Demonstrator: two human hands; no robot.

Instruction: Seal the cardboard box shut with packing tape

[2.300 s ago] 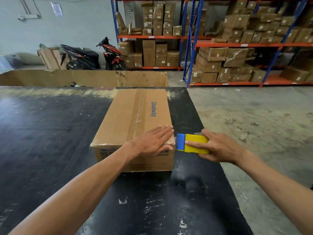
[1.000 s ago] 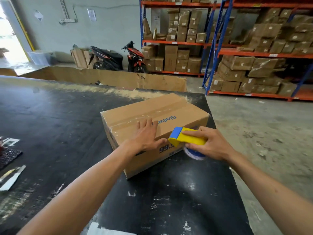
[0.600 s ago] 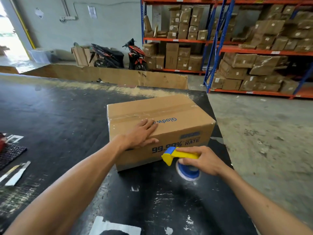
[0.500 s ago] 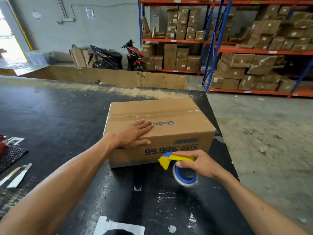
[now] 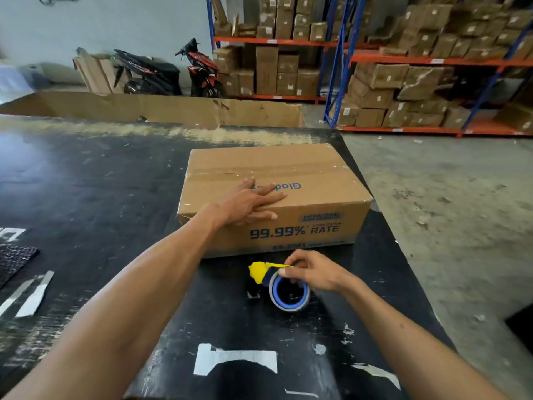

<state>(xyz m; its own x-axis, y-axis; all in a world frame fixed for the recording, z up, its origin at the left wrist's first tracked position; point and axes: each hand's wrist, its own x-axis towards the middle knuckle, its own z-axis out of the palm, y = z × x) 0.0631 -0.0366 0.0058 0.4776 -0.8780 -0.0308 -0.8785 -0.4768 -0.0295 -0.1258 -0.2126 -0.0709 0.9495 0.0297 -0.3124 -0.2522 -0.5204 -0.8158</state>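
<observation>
A closed brown cardboard box (image 5: 311, 180) with blue print lies on the black table (image 5: 86, 197), its long printed side facing me. Clear tape runs across its top. My left hand (image 5: 248, 204) rests flat on the box's near top edge, fingers spread. In front of the box, the yellow and blue tape dispenser (image 5: 284, 285) with its roll sits on or just above the table. My right hand (image 5: 313, 272) holds the dispenser from the right, fingers curled over the top of the roll.
The table's right edge drops to the concrete floor (image 5: 447, 212). A long open cardboard carton (image 5: 150, 106) stands behind the table. Tape strips (image 5: 31, 293) and a dark mat (image 5: 14, 259) lie at left. Shelving with boxes (image 5: 403, 82) and two scooters (image 5: 173, 73) stand beyond.
The box has been turned so its long printed side faces me. My right hand has lowered the dispenser from the box's edge down to the table in front of it.
</observation>
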